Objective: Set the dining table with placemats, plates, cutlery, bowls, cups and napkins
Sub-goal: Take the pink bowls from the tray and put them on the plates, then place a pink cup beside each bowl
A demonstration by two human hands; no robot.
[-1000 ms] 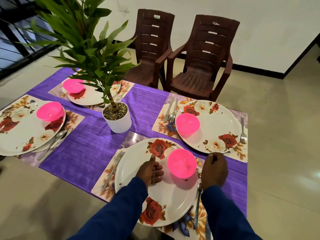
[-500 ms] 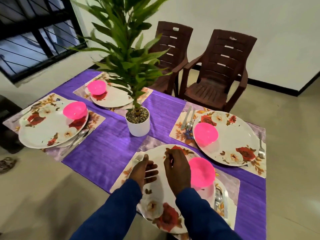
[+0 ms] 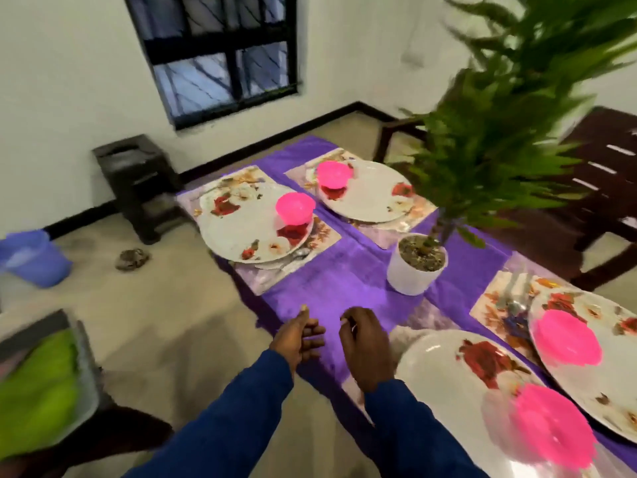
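Head view, motion-blurred. Both hands hover over the near-left edge of the purple tablecloth (image 3: 344, 281), close together but not touching. Left hand (image 3: 299, 339): thumb up, fingers loosely curled, holds nothing. Right hand (image 3: 367, 343): seen from the back, fingers bent downward; a small pale glint shows at the fingertips, too blurred to say whether anything is pinched, so grip cannot be told. Both forearms in dark blue sleeves (image 3: 241, 419).

Four place settings are visible on the cloth. Far left: floral plate (image 3: 248, 232) on a floral placemat (image 3: 272, 281), pink bowl (image 3: 295, 208) upright on the plate's right part; cutlery partly shows under the plate's near rim. Far middle: second plate (image 3: 368, 198) with pink bowl (image 3: 334, 173) on its left part. Near right: plate (image 3: 448, 367) just right of the right hand, pink bowl (image 3: 555, 429) on it, heavily smeared. Right: fourth plate (image 3: 606, 384) with pink bowl (image 3: 568, 339); cutlery (image 3: 515, 301) lies on the placemat at that plate's far-left side.

White pot (image 3: 415, 269) with a green plant (image 3: 499, 125) stands mid-table between the settings. Dark chairs (image 3: 606, 188) stand beyond the table on the right.

Off-table: dark plastic stool (image 3: 138, 181) below the window (image 3: 220, 53), blue bucket (image 3: 31, 257) on the floor at left, a tray holding something bright green (image 3: 41, 391) at lower left
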